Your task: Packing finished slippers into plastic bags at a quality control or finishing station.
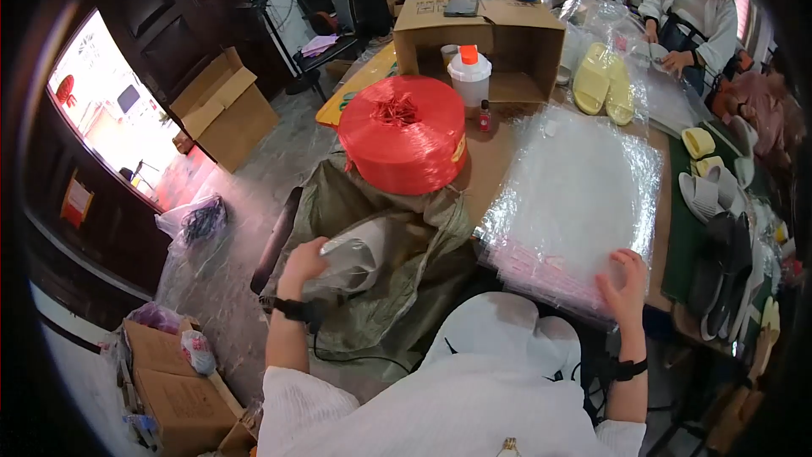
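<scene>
My left hand point(302, 261) reaches into an open green woven sack point(397, 237) and grips a pale grey slipper point(355, 258) inside it. My right hand point(626, 283) rests flat on the near edge of a stack of clear plastic bags point(575, 195) lying on the brown table point(482, 169). A big red spool of plastic twine point(408, 131) sits on the sack's far side. Both wrists wear black bands.
An open cardboard box point(495, 34) and a white jar with an orange lid point(469, 76) stand behind the spool. Yellow slippers in plastic point(605, 80) lie at the far right, more slippers point(719, 203) at right. Another person point(689, 8) works at the table's far end. Cardboard boxes point(224, 110) sit on the floor.
</scene>
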### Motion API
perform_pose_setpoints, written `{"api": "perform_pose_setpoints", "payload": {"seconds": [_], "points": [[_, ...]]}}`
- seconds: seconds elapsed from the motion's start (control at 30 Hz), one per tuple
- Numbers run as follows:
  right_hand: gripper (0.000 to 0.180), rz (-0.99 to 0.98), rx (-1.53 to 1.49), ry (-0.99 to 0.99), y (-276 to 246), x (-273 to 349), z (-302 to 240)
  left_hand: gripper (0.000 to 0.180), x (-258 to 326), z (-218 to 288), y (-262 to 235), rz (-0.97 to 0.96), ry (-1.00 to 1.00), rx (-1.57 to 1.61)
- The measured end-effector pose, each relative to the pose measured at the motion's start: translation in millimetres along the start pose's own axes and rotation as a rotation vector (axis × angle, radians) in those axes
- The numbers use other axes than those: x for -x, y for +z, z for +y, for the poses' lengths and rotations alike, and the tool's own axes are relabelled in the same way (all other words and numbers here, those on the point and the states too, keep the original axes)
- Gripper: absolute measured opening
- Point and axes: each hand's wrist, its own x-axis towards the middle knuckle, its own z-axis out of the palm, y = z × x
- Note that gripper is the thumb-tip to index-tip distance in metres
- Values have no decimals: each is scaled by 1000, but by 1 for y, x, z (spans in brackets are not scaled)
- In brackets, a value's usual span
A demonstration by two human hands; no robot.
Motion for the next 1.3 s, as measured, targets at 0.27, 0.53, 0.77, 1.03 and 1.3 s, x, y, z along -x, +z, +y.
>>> {"api": "perform_pose_setpoints", "payload": {"seconds": [0.27, 0.53, 0.77, 1.03, 1.3], "points": [[43, -15, -1, 23, 3, -1, 0, 63, -34, -16, 51, -918, 239, -341], [40, -5, 34, 50, 1, 2, 4, 60, -2, -26, 94, -929, 153, -477], [39, -1, -23, 58, 8, 2, 9, 21, 23, 9, 156, -523, 350, -566], [38, 36, 37, 44, 6, 10, 7, 29, 67, 5, 288, -875, 494, -439], [40, 49, 1, 27, 12, 0, 12, 42, 75, -72, 403, -925, 96, -77]]}}
